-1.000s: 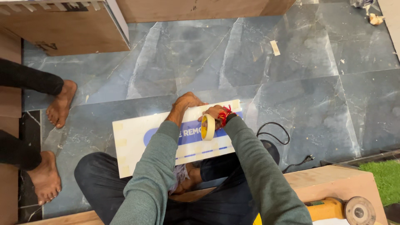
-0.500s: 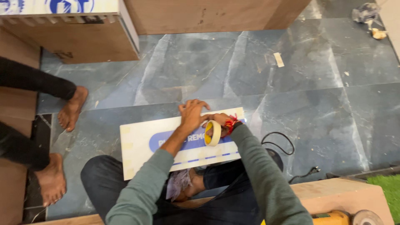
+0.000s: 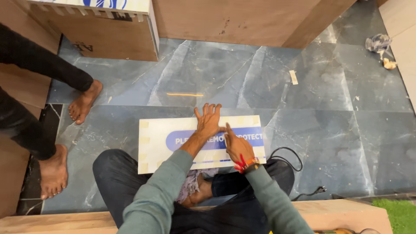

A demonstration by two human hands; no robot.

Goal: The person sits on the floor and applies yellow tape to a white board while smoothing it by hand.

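Note:
A white rectangular panel (image 3: 156,143) with a blue printed band lies flat on the grey marble floor in front of my crossed legs. Small beige tape strips sit along its left edge. My left hand (image 3: 208,121) rests flat on the panel's upper middle with its fingers spread. My right hand (image 3: 236,145) lies on the panel just to the right, fingers stretched towards the left hand and pressing on the surface. A red thread circles that wrist. No tape roll shows in either hand.
Another person's bare feet (image 3: 84,102) (image 3: 54,171) stand at the left. Wooden cabinets (image 3: 108,39) (image 3: 242,21) line the far side. A black cable (image 3: 294,164) curls by my right knee. A plywood board (image 3: 338,212) lies near me, with a green mat (image 3: 396,214) and crumpled wrapper (image 3: 377,43).
The yellow tape roll held in my right hand earlier is gone from view. Both hands now lie flat on the panel. The camera has tilted, showing more of the far floor.

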